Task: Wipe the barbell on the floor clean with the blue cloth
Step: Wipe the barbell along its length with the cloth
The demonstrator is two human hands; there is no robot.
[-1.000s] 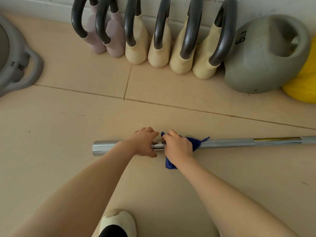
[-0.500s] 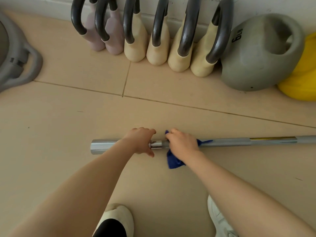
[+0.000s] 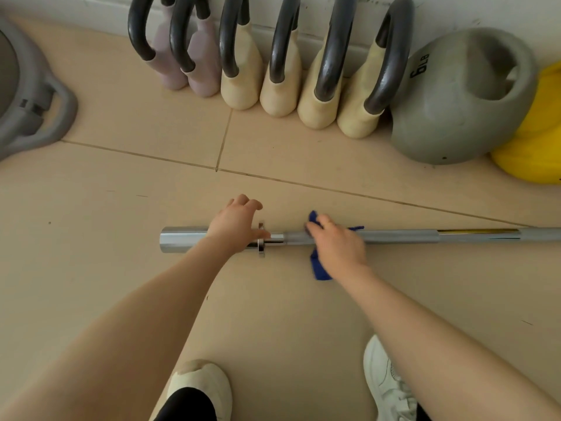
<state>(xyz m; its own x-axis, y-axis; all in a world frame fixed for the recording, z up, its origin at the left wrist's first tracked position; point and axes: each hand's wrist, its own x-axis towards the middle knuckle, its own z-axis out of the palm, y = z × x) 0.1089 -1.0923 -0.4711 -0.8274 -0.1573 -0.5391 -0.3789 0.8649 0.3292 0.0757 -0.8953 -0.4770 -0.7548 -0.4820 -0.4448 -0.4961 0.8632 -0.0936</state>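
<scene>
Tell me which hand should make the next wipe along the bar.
Right. The right hand already grips the blue cloth against the barbell, with unwiped shaft stretching away on its side. The left hand holds no cloth; it rests on the bar near the collar, probably steadying it.

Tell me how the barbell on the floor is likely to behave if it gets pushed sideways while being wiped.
The barbell is a round, polished metal bar lying flat on smooth tile, so it would probably roll. The left hand resting on it near the collar likely steadies it. It looks stiff and probably heavy; the blue cloth under the right hand may slide easily along it.
</scene>
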